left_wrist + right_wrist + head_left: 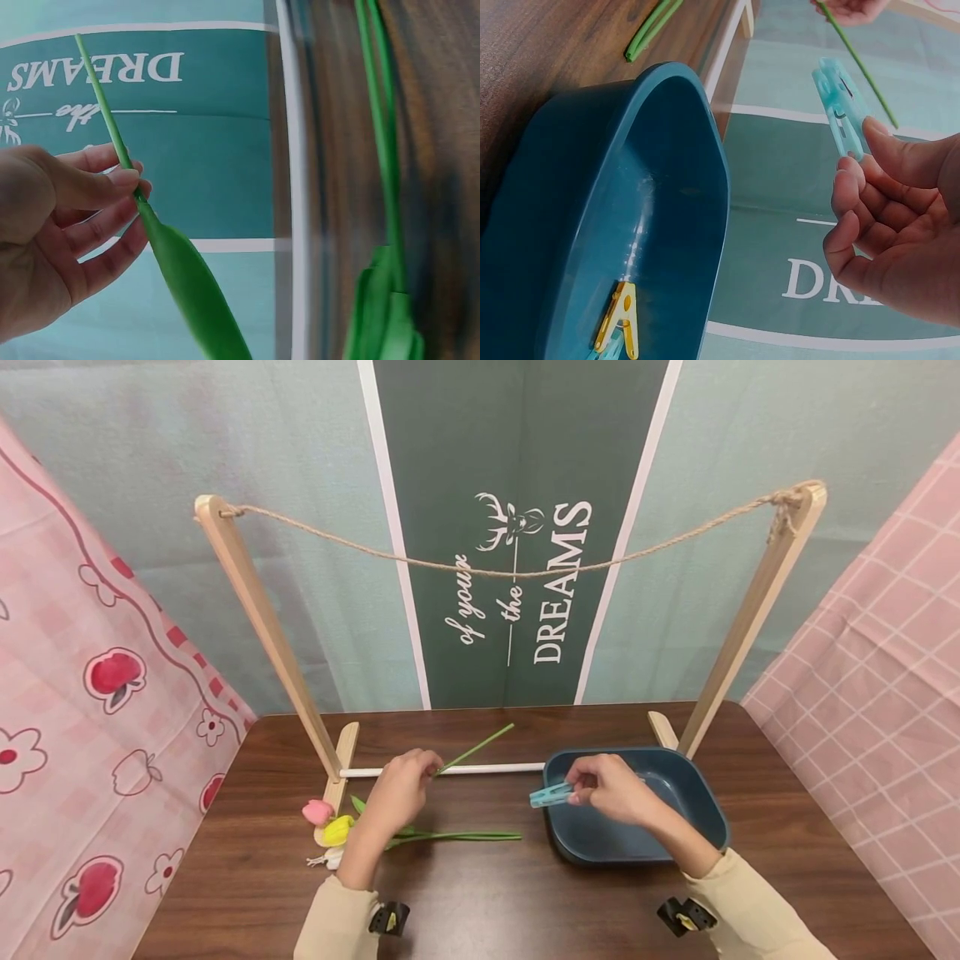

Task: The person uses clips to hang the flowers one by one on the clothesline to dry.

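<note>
My left hand (pixel 402 787) pinches the green stem (pixel 112 127) of an artificial tulip between thumb and fingers; a broad leaf (pixel 187 289) hangs below the grip. Which bloom belongs to this stem I cannot tell. Pink (pixel 318 812), yellow (pixel 337 831) and white (pixel 330 858) tulip heads show at the left, partly behind my forearm. Two more stems (pixel 480 837) lie on the table. Over the left rim of a dark blue basin (pixel 637 852), my right hand (pixel 611 787) holds a light blue clothespin (pixel 840 105) by one end. Inside the basin are a yellow clothespin (pixel 619 319) and a light blue one.
Two wooden posts (pixel 273 635) stand on feet at either side, with a sagging twine rope (pixel 517 574) tied between their tops. A white rod (pixel 487 769) joins them low down, behind the hands. Patterned cloths hang around the brown table (pixel 480 902).
</note>
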Tool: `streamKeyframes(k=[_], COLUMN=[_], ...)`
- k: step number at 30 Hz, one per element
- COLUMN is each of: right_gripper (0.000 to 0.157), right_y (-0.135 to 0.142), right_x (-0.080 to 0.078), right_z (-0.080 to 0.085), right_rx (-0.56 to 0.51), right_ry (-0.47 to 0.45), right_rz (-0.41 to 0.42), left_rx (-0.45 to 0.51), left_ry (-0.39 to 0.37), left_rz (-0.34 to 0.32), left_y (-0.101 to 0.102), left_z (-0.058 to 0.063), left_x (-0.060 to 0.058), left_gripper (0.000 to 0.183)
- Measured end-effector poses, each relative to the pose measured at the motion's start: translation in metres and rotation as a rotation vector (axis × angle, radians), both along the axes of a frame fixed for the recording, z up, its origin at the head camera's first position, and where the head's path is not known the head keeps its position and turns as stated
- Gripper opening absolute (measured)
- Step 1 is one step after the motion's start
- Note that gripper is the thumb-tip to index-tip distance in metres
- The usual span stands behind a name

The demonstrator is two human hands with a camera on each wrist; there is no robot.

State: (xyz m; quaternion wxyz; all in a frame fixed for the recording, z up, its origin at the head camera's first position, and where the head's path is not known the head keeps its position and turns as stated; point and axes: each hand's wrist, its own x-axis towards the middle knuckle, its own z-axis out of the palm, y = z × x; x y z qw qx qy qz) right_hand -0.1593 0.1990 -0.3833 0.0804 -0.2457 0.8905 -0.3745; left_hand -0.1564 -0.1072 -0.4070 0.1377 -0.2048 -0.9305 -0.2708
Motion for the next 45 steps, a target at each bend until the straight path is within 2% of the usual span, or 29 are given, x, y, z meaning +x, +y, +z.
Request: streamKeyframes(k=[10, 22, 33, 45], right_gripper=[0.009, 0.01, 0.01, 0.01], right_y=[0.0, 0.0, -0.003, 0.001], right_x=[-0.001, -0.002, 0.001, 0.001], right_z=[0.0, 0.001, 0.003, 0.001], right_rx=[0.01, 0.013, -0.005, 0.006], right_ry=[0.004, 0.001, -0.003, 0.009], right_rz=[0.003, 0.003, 0.009, -0.002], left_rx=[0.067, 0.159, 0.225, 0.293], left_ry=[0.08, 0.193, 0.206, 0.217], left_rz=[-0.017, 0.005, 0.067, 0.076], left_y=[0.002, 0.011, 0.027, 0.034], left_z=[0.019, 0.041, 0.068, 0.079], left_x=[-0.007, -0.017, -0.027, -0.034], left_gripper=[0.022, 0.019, 0.017, 0.017])
